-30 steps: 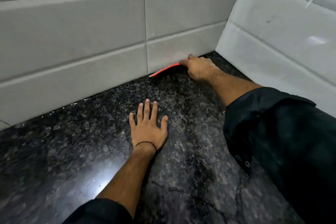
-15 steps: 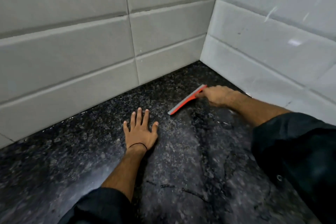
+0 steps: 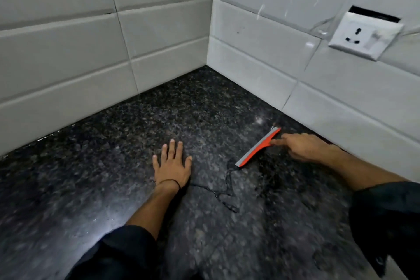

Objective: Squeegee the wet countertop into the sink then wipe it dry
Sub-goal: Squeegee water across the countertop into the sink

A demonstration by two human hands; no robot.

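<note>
Moved since the earlier frame: squeegee, drawn away from the back-wall corner toward lower right of centre, blade edge on the dark granite countertop. Right hand: fingers clasped on the handle, index extended along it. Left hand: flat, fingers spread, holding nothing, centre frame. Wall socket: upper right, on white tile.

Dark speckled granite tabletop: open across left, near and far corner. Bounded far and right by white glossy wall tiles. Obstacles: flat left hand mid-surface; orange squeegee with grey blade and right hand along right wall.
</note>
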